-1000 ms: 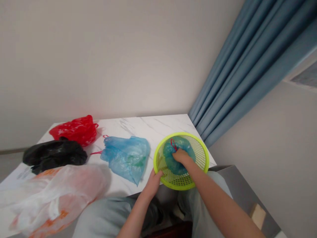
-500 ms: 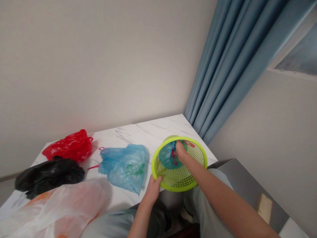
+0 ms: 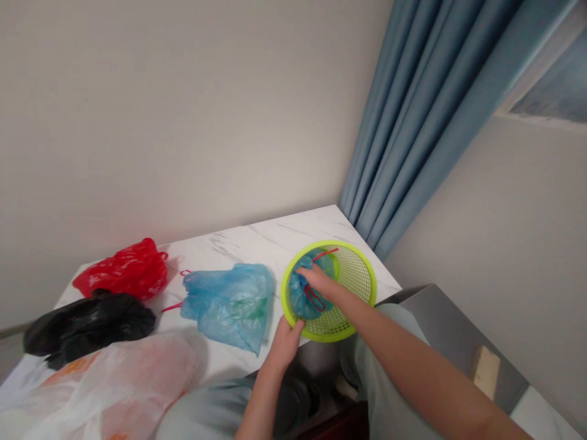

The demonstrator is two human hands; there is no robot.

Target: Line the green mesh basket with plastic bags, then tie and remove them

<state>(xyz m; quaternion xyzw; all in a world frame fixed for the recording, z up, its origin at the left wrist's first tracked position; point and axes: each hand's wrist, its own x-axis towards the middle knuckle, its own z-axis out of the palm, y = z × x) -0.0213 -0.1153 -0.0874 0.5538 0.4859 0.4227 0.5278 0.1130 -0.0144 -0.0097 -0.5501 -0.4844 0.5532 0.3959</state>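
Now: left hand [image 3: 285, 341] grips one basket [image 3: 356, 275]; right hand [image 3: 321, 283] clutches one blue bag [image 3: 297, 294] inside; four loose bags [image 3: 121, 275] beside.

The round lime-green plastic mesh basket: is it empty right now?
No, the basket holds a crumpled blue plastic bag with red drawstrings under the right hand, while the left hand grips its near rim.

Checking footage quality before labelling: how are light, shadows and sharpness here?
Head view: soft, even light, no glare on the white marbled table; faint shadow beside the red plastic bag; the white-and-orange plastic bag nearest the camera is blurred; the left hand and right hand at the lime-green mesh basket look fairly sharp.
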